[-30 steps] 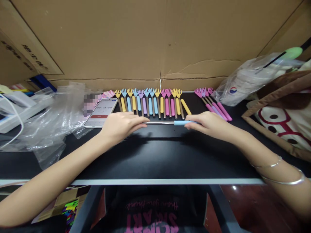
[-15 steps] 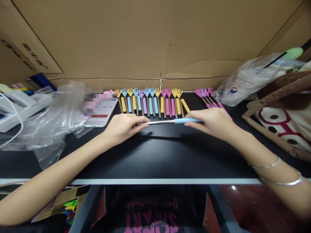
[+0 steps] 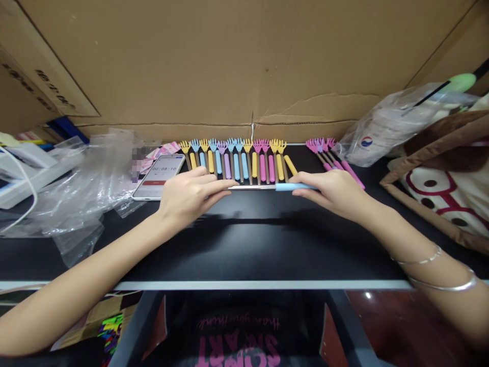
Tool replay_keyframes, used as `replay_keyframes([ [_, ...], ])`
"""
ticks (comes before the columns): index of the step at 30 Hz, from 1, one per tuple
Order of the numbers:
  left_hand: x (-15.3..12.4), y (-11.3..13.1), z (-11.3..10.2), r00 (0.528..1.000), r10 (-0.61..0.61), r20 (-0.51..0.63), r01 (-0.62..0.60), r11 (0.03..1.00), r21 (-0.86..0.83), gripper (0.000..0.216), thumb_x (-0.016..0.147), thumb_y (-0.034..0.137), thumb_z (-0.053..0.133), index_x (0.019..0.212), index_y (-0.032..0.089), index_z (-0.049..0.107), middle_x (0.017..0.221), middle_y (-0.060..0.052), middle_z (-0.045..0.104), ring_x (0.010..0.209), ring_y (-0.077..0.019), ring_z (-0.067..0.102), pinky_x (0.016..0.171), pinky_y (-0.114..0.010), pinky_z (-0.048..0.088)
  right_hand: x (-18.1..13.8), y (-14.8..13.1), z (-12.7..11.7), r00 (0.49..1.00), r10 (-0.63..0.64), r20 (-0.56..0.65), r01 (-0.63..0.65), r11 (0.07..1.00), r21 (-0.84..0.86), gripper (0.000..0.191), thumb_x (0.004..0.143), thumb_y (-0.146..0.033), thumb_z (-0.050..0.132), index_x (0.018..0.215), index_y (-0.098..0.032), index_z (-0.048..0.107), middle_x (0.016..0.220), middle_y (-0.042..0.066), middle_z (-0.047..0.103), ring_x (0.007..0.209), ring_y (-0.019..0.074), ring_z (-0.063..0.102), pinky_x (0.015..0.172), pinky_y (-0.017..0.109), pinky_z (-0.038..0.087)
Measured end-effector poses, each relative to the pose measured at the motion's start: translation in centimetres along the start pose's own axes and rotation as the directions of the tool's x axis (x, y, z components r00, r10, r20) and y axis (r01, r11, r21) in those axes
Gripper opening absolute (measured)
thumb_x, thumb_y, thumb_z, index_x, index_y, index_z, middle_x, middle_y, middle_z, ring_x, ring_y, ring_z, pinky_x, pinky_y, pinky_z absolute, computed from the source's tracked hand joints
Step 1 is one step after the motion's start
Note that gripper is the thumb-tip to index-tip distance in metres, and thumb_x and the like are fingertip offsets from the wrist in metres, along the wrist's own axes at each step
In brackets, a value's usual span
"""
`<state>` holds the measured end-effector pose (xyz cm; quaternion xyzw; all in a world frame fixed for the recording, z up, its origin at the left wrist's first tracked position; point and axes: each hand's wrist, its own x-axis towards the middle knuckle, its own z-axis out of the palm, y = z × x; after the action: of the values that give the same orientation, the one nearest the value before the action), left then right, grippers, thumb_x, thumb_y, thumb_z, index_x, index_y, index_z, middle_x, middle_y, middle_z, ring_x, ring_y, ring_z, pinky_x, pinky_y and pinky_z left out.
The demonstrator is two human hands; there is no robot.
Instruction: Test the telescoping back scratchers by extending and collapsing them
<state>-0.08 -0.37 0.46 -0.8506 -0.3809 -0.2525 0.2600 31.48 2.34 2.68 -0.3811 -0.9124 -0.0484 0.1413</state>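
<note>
Rod (image 3: 254, 187) with a blue handle (image 3: 284, 187), held up over the black desk (image 3: 244, 255): my left hand (image 3: 189, 196) pinches the metal part, the right hand (image 3: 330, 191) pinches the handle, so both grips are closed on it. Just past it on the far side there's a row of colorful back scratchers (image 3: 254, 165), with a phone (image 3: 160, 176) to the left and a pinkish bunch (image 3: 353, 175) off right.

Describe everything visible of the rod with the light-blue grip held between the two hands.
The rod is slim and shiny, metal by its look, with a smooth light-blue grip on its right part. It lies nearly level and crosswise, raised above the black tabletop. The left hand pinches the metal part, hiding that end; the right hand holds the grip, covering some of it.
</note>
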Motion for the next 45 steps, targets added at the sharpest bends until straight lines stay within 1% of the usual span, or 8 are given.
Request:
replay_keyframes([
  [7, 0.1, 0.0, -0.5, 0.999, 0.017, -0.031, -0.014, 0.993, 0.113, 0.027, 0.098, 0.04, 0.05, 0.106, 0.034, 0.075, 0.061, -0.001, 0.063, 0.064, -0.0174, 0.05, 0.054, -0.031, 0.028, 0.1, 0.2, 0.3, 0.985, 0.02, 0.169, -0.079, 0.934, 0.35, 0.044, 0.096, -0.055, 0.039, 0.097, -0.02, 0.065, 0.072, 0.001, 0.061, 0.06, 0.011, 0.049, 0.06, 0.023, 0.034],
  [11, 0.0, 0.1, -0.5, 0.996, 0.054, -0.071, -0.046, 0.993, 0.106, 0.024, 0.097, 0.039, 0.053, 0.105, 0.035, 0.074, 0.062, -0.001, 0.063, 0.065, -0.0169, 0.05, 0.057, -0.031, 0.029, 0.3, 0.2, 0.2, 0.94, -0.033, 0.34, -0.171, 0.815, 0.553, 0.049, 0.096, -0.056, 0.037, 0.094, -0.016, 0.065, 0.07, -0.001, 0.051, 0.06, 0.0093, 0.044, 0.058, 0.022, 0.034],
  [15, 0.1, 0.4, -0.5, 0.992, 0.101, -0.079, -0.092, 0.99, 0.107, 0.023, 0.097, 0.037, 0.054, 0.106, 0.031, 0.074, 0.061, 0.0, 0.063, 0.067, -0.0171, 0.052, 0.057, -0.031, 0.029, 0.4, 0.1, 0.0, 0.892, -0.073, 0.446, -0.249, 0.744, 0.62, 0.049, 0.094, -0.057, 0.041, 0.092, -0.014, 0.064, 0.066, -0.003, 0.043, 0.057, 0.0083, 0.038, 0.055, 0.022, 0.031],
  [23, -0.1, -0.1, 0.5, 0.996, 0.064, 0.069, -0.063, 0.998, -0.014, 0.038, 0.101, 0.043, 0.039, 0.101, 0.026, 0.073, 0.07, -0.003, 0.068, 0.071, -0.0179, 0.058, 0.057, -0.03, 0.033, 0.4, -0.2, 0.2, 0.936, -0.011, 0.351, -0.179, 0.844, 0.505, 0.047, 0.093, -0.058, 0.041, 0.088, -0.018, 0.065, 0.079, 0.003, 0.064, 0.07, 0.0137, 0.055, 0.067, 0.025, 0.039],
  [28, -0.2, -0.1, 0.6, 0.991, 0.044, 0.124, -0.032, 0.995, -0.1, 0.05, 0.103, 0.046, 0.029, 0.1, 0.024, 0.073, 0.075, -0.004, 0.071, 0.071, -0.0167, 0.064, 0.056, -0.028, 0.036, 0.2, 0.1, 0.2, 0.954, -0.001, 0.299, -0.114, 0.924, 0.366, 0.045, 0.094, -0.056, 0.04, 0.09, -0.02, 0.066, 0.075, 0.003, 0.066, 0.062, 0.013, 0.056, 0.059, 0.024, 0.036],
  [32, -0.1, -0.2, 0.5, 0.978, -0.002, 0.209, 0.043, 0.981, -0.189, 0.052, 0.102, 0.049, 0.028, 0.102, 0.024, 0.073, 0.084, -0.003, 0.075, 0.075, -0.0162, 0.068, 0.059, -0.025, 0.04, 0.2, -0.1, 0.4, 0.973, 0.028, 0.231, -0.076, 0.977, 0.198, 0.043, 0.095, -0.054, 0.037, 0.092, -0.022, 0.066, 0.066, 0.001, 0.063, 0.055, 0.0126, 0.054, 0.055, 0.023, 0.031],
  [39, -0.1, -0.5, 0.0, 0.917, -0.103, 0.384, 0.218, 0.938, -0.268, 0.048, 0.101, 0.051, 0.032, 0.105, 0.027, 0.073, 0.094, -0.001, 0.076, 0.08, -0.018, 0.07, 0.059, -0.023, 0.04, -0.3, -0.5, 0.7, 0.999, -0.03, 0.022, 0.033, 0.992, -0.12, 0.049, 0.098, -0.055, 0.031, 0.096, -0.022, 0.068, 0.065, 0.002, 0.067, 0.057, 0.0146, 0.059, 0.053, 0.026, 0.028],
  [45, 0.4, -0.9, -0.3, 0.821, 0.004, 0.571, 0.347, 0.791, -0.504, 0.044, 0.1, 0.047, 0.036, 0.103, 0.024, 0.074, 0.072, 0.002, 0.071, 0.058, -0.0124, 0.059, 0.057, -0.02, 0.038, -0.5, -1.1, 0.2, 0.979, -0.163, -0.125, 0.12, 0.946, -0.3, 0.045, 0.1, -0.051, 0.035, 0.094, -0.023, 0.07, 0.082, 0.001, 0.075, 0.069, 0.0118, 0.066, 0.053, 0.025, 0.032],
])
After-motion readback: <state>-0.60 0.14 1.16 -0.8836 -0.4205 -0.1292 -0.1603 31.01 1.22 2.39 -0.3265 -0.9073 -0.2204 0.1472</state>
